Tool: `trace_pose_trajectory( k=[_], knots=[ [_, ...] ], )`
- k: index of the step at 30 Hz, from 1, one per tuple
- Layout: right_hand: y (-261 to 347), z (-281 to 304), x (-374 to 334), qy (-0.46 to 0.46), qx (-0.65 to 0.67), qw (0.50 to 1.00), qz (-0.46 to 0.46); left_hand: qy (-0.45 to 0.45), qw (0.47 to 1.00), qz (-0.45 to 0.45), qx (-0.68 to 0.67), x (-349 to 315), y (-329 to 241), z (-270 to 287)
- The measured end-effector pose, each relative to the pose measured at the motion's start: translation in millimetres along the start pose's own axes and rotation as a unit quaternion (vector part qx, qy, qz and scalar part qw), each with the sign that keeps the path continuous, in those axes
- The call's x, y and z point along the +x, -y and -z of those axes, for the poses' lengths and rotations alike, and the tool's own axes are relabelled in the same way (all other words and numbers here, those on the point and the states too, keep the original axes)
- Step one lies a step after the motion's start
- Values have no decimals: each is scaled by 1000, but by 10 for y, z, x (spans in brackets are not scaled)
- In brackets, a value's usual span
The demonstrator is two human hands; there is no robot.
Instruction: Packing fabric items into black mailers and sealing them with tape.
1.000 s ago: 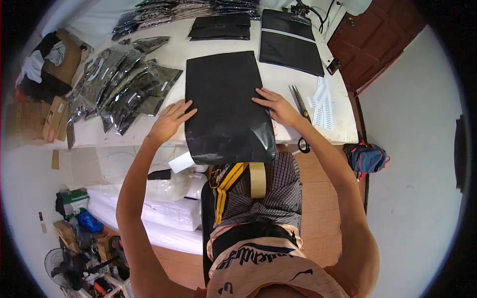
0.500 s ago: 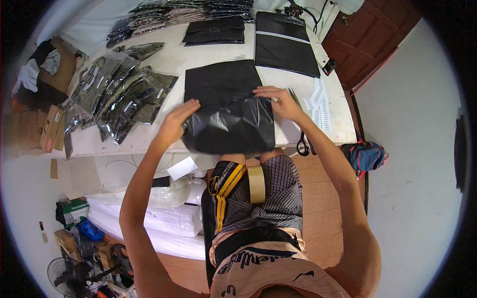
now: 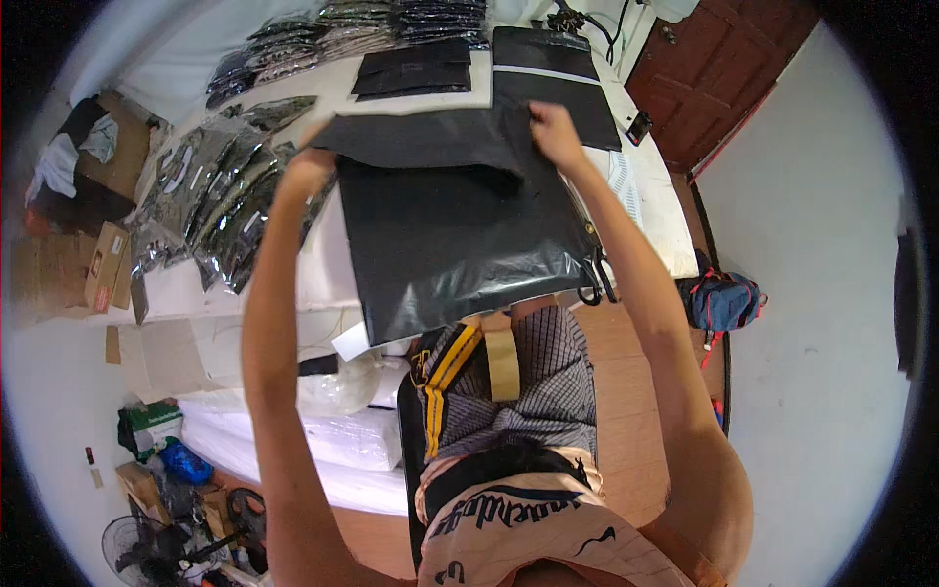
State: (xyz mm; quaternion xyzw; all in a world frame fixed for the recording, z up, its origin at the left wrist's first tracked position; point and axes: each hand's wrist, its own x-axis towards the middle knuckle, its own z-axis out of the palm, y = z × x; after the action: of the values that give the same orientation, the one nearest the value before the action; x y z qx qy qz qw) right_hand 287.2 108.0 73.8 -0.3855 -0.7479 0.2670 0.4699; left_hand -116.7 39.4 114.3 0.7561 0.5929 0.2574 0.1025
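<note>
A large black plastic bag (image 3: 450, 245) spreads over the near part of the table and hangs past its front edge. My left hand (image 3: 307, 168) is closed on its far left corner, slightly blurred. At the far right corner my right hand (image 3: 558, 137) pinches the bag's edge. A dark fold, possibly the mouth, runs across the bag between my hands. By its right side lie black-handled scissors (image 3: 597, 279), partly covered. A roll of tan tape (image 3: 503, 364) rests in my lap. A white card (image 3: 352, 340) shows at the bag's near left corner.
Clear-wrapped dark garments (image 3: 220, 186) lie on the left of the table (image 3: 675, 230), with more packed stacks (image 3: 357, 24) behind. Folded black bags (image 3: 411, 70) and larger black sheets (image 3: 548, 54) sit at the back. A phone-like black device (image 3: 639, 128) is near the right edge.
The black bag has been unfolded into a larger sheet. Both hands have moved farther away, and my left hand also went left. The right-hand paper strips are now mostly covered.
</note>
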Motion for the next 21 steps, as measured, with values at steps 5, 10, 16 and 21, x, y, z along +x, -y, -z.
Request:
trace_pose_trajectory(
  k=[5, 10, 16, 21],
  knots=[
    [-741, -337, -427, -16, -55, 991, -124, 43, 957, 29, -287, 34, 288, -1125],
    [-364, -266, -314, 69, -8, 996, 63, 15, 891, 75, -448, 18, 53, -1037],
    [-501, -291, 80, 2, 214, 933, -288, 46, 840, 217, -494, 263, 342, -976],
    [-655, -354, 224, -66, 178, 911, -365, 19, 845, 351, -403, 502, 240, -1135]
  ],
)
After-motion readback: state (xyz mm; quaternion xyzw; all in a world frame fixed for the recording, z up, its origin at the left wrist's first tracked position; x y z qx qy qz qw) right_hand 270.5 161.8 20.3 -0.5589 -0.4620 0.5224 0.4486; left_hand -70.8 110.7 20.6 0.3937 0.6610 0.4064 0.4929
